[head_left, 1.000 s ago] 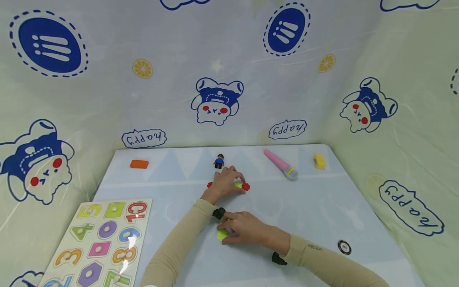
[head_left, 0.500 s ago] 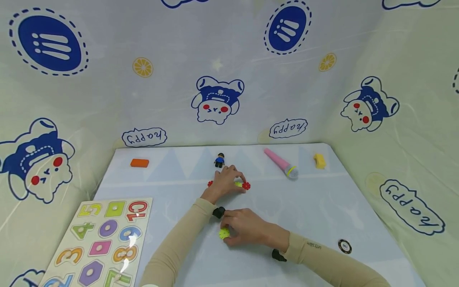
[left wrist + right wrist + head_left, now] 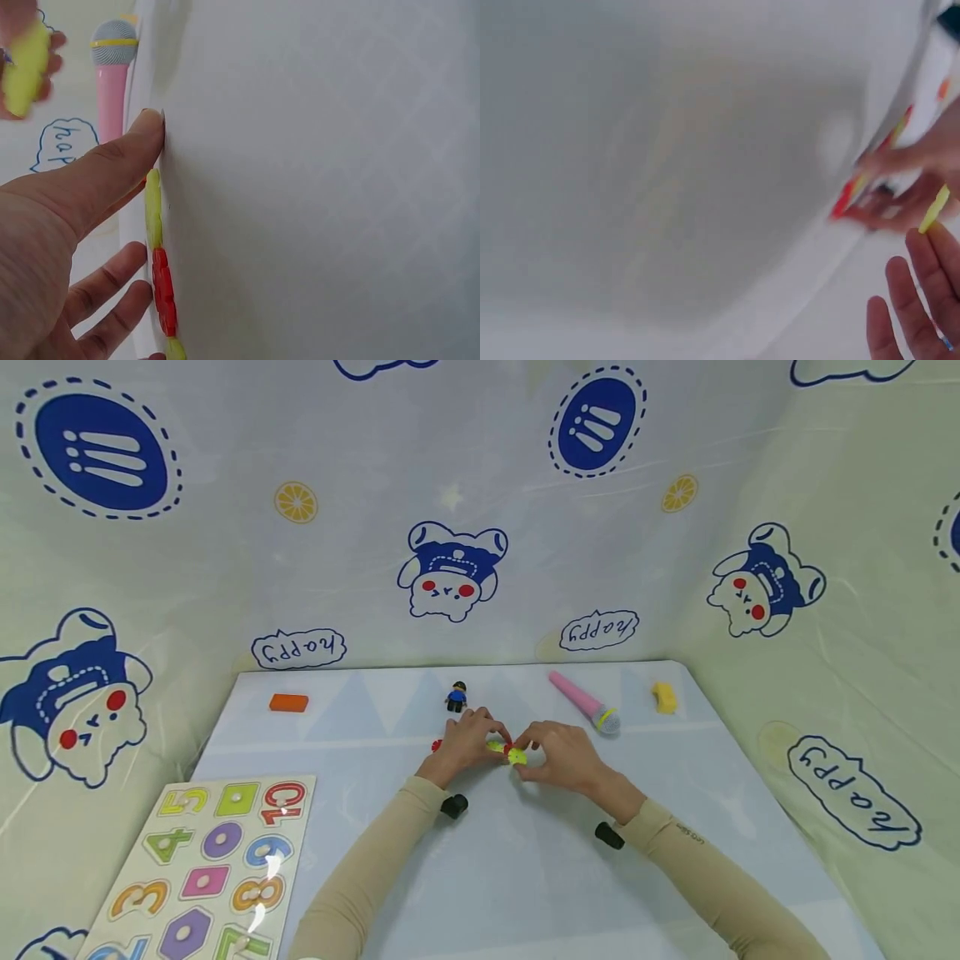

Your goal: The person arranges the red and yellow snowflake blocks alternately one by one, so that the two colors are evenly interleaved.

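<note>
A short row of red and yellow-green snowflake discs (image 3: 163,292) lies flat on the table, largely covered by my left hand (image 3: 461,745) in the head view. My left thumb and index finger pinch the row near its right end. A red disc (image 3: 437,745) shows at its left end. My right hand (image 3: 567,758) pinches a loose yellow-green snowflake disc (image 3: 518,757) between thumb and fingers. In the head view this disc overlaps the row's red end; in the left wrist view the yellow-green disc (image 3: 28,67) appears apart from the row.
A toy figure (image 3: 456,697) stands behind my left hand. Along the back are an orange block (image 3: 288,702), a pink microphone (image 3: 583,702) and a yellow piece (image 3: 663,697). A number puzzle board (image 3: 206,882) lies front left. Each wrist bears a black camera (image 3: 609,835).
My right hand has moved forward and right with the yellow-green disc, from the near table to the row's right end. My left hand has stayed on the row.
</note>
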A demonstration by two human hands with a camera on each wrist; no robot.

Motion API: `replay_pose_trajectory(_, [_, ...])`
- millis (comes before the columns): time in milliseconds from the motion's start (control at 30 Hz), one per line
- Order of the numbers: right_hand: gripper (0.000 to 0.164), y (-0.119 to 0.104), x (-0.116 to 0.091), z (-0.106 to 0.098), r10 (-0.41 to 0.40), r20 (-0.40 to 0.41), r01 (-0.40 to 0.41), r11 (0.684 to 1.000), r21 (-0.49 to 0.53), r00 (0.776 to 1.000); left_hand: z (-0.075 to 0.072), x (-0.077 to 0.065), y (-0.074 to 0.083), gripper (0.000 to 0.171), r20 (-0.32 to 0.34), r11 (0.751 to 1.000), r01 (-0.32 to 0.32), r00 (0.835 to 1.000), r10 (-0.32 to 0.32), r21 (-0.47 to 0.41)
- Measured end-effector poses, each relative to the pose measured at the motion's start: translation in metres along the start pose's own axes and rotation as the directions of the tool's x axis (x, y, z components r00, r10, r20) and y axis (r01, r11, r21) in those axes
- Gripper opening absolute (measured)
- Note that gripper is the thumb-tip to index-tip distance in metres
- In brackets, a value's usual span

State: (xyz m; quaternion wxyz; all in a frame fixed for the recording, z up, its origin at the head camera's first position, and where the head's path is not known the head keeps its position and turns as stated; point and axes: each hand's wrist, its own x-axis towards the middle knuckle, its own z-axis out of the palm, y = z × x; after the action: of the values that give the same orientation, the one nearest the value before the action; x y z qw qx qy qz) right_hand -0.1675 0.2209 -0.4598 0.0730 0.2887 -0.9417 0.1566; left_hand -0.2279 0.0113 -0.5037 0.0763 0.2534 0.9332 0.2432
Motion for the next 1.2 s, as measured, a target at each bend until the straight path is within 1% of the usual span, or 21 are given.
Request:
replay_pose_trajectory(67, [0.027,0.017,0.004,0.0,0.05,0.003,-0.05,0.999,-0.002,0.999,-0.001,-0.001,0.0,0.027,0.0,1.0,0.005,1.0,-0.005,0.002])
replay_pose_trajectory(133, [0.027,0.031,0.007,0.001,0.109,0.025,-0.109,0.994,0.003,0.994,-0.001,-0.001,0.001,0.027,0.0,1.0,0.008,1.0,-0.008,-0.008])
replay_pose_trajectory(200, [0.028,0.042,0.007,0.003,0.177,0.066,-0.178,0.984,0.009,0.982,0.0,-0.002,0.002,0.027,0.007,1.0,0.009,1.0,-0.008,-0.028])
replay_pose_trajectory(267, [0.028,0.049,0.005,0.006,0.235,0.111,-0.237,0.971,0.004,0.966,0.0,-0.002,0.003,0.026,0.014,0.999,0.004,1.0,-0.003,-0.049])
replay_pose_trajectory(333, [0.028,0.053,0.003,0.009,0.255,0.148,-0.256,0.967,-0.011,0.956,0.001,-0.003,0.005,0.025,0.022,0.998,0.0,1.0,0.001,-0.071])
replay_pose_trajectory(367, [0.027,0.054,0.001,0.011,0.257,0.16,-0.259,0.966,-0.015,0.953,0.001,-0.003,0.005,0.025,0.025,0.997,0.001,1.0,0.0,-0.073])
replay_pose_trajectory(433, [0.027,0.054,0.0,0.014,0.237,0.166,-0.236,0.971,-0.024,0.957,0.001,-0.004,0.005,0.024,0.023,0.997,0.007,1.0,-0.005,-0.074])
replay_pose_trajectory(567, [0.026,0.051,0.002,0.018,0.202,0.14,-0.201,0.979,-0.025,0.969,-0.001,-0.005,0.005,0.024,0.009,0.997,0.016,1.0,-0.015,-0.072])
replay_pose_trajectory(700, [0.026,0.048,0.006,0.017,0.203,0.136,-0.201,0.979,-0.03,0.97,-0.004,-0.005,0.002,0.024,-0.001,0.997,0.012,1.0,-0.012,-0.076])
replay_pose_trajectory(1000, [0.028,0.048,0.005,0.019,0.181,0.132,-0.179,0.983,-0.029,0.975,0.002,-0.003,0.0,0.022,-0.011,0.997,0.01,1.0,-0.011,-0.074])
replay_pose_trajectory(1200, [0.028,0.045,0.007,0.017,0.171,0.135,-0.171,0.985,-0.013,0.976,0.002,-0.002,0.001,0.022,-0.023,0.998,0.009,1.0,-0.01,-0.062])
